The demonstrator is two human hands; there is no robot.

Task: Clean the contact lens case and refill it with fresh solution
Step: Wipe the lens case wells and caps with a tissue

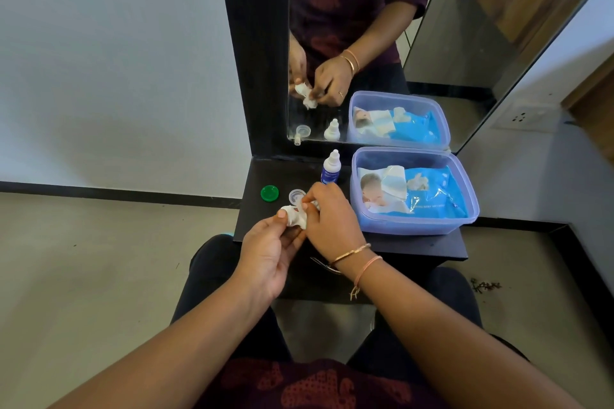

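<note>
Over the front of a small black shelf [255, 226], my left hand [265, 252] and my right hand [329, 219] meet around a crumpled white wipe [294, 216]. The left thumb and fingers pinch the wipe from the left. The right fingertips press into it from above. Whether the lens case is inside the wipe I cannot tell. A green cap [269, 193] lies on the shelf to the left. A clear cap [296, 196] lies just behind the wipe. The white solution bottle [330, 169] stands upright at the back, uncapped.
A clear plastic box [415, 226] holding a blue pack of wet wipes [428, 192] fills the shelf's right side. A black-framed mirror [255, 60] rises behind the shelf and reflects hands and items. My knees are below the shelf. A wall socket [523, 116] is at the right.
</note>
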